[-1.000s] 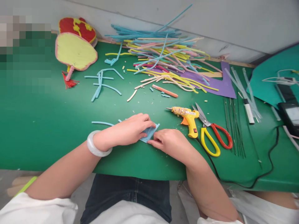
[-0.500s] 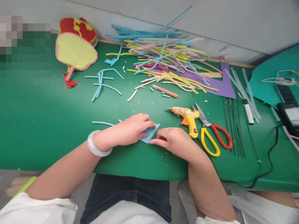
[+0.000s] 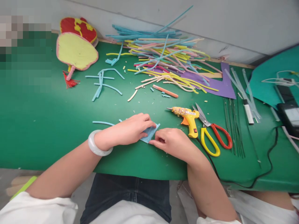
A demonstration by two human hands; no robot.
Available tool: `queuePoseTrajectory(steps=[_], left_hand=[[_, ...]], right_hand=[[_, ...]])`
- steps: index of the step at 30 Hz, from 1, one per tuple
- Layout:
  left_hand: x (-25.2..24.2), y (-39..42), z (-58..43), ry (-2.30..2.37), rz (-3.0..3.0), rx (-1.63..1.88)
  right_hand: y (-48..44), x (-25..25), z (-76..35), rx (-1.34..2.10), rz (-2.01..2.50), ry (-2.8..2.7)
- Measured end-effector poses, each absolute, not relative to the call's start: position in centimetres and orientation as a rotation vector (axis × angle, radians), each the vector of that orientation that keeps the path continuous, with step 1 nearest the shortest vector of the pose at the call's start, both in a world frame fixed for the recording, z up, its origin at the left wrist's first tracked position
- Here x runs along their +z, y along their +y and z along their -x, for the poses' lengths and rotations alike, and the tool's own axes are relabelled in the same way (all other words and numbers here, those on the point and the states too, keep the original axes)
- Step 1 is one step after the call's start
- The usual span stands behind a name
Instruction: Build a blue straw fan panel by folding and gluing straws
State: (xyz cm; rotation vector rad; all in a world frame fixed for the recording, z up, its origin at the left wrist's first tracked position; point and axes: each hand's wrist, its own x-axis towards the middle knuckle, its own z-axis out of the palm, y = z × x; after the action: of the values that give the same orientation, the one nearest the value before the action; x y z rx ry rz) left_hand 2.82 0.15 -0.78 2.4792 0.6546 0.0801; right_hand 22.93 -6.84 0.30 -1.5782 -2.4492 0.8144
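Observation:
A small flat panel of light-blue strips (image 3: 150, 134) lies on the table in front of me, its left part hidden under my fingers. My left hand (image 3: 135, 127), a pale bangle (image 3: 94, 143) on its wrist, presses the panel from above with bent fingers and thumb. At the panel's lower right corner, the curled fingers and thumb of my right hand (image 3: 171, 140) close on the edge. A loose light-blue strip (image 3: 102, 123) sticks out to the left from beneath my left hand. Right of my hands lie a yellow glue gun (image 3: 184, 116) and scissors with red and yellow handles (image 3: 210, 133).
A heap of coloured strips (image 3: 161, 49) lies along the wall on purple foam (image 3: 224, 84). Blue pieces (image 3: 100, 82) lie at left. A yellow-green fan (image 3: 77, 51) leans back there. Wires (image 3: 233, 130), glue sticks (image 3: 252, 96) and a black cable (image 3: 268, 168) are at right.
My right hand has shifted very slightly left along the panel's corner, its fingers curling a little more. The left hand keeps its hold, and the other things stay put.

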Motion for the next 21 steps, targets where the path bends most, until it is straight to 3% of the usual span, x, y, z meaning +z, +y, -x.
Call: queuePoseTrajectory(steps=[6,21], left_hand=[[-0.9,0.1,-2.7,0.623,-2.468,0.13],[0.1,0.6,-2.7,0.76,-2.22,0.172]], right_hand=[[-6.9,0.8,-22.8,0.94,1.49,-2.392],[-6.7,-0.2,-23.1,0.832,1.381,-2.46]])
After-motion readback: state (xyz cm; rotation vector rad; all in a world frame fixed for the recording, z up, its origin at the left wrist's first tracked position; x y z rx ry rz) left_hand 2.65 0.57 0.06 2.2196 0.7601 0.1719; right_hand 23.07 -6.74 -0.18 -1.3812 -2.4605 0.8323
